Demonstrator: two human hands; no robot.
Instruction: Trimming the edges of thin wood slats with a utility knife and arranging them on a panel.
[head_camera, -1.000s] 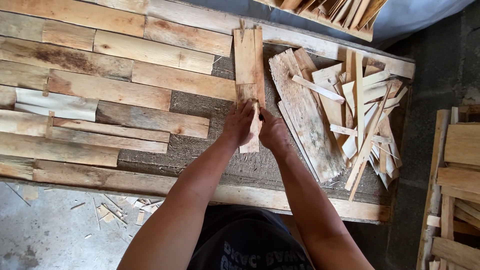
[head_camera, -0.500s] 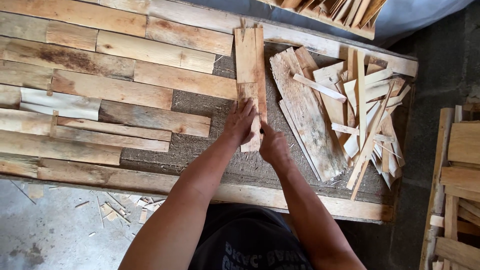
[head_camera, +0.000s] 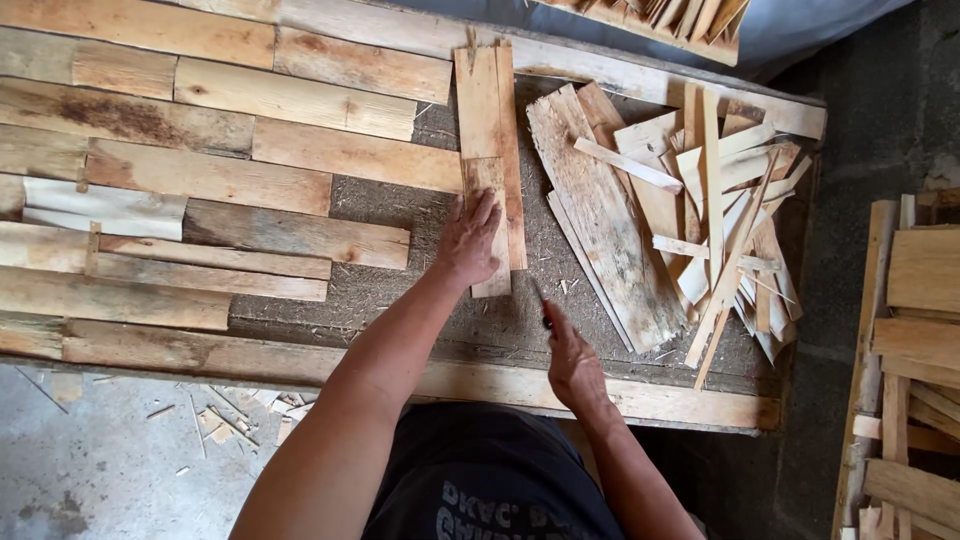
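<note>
My left hand (head_camera: 468, 240) lies flat on a short pale wood piece (head_camera: 487, 178), pressing it onto the rough brown panel (head_camera: 400, 205). That piece sits against the lower end of a longer upright plank (head_camera: 480, 95). My right hand (head_camera: 572, 362) is nearer to me, above the panel's front rail (head_camera: 300, 365), closed on a thin dark tool (head_camera: 543, 312) that points toward the short piece. I cannot tell what kind of tool it is.
Rows of wooden planks (head_camera: 200, 170) cover the panel's left half. A loose pile of slats and splinters (head_camera: 690, 210) lies on its right part. More boards are stacked at the right edge (head_camera: 920, 330). Wood chips (head_camera: 220, 420) litter the concrete floor.
My right hand has drawn back from the short piece toward the front rail, with the dark tool in it. My left hand stays on the piece.
</note>
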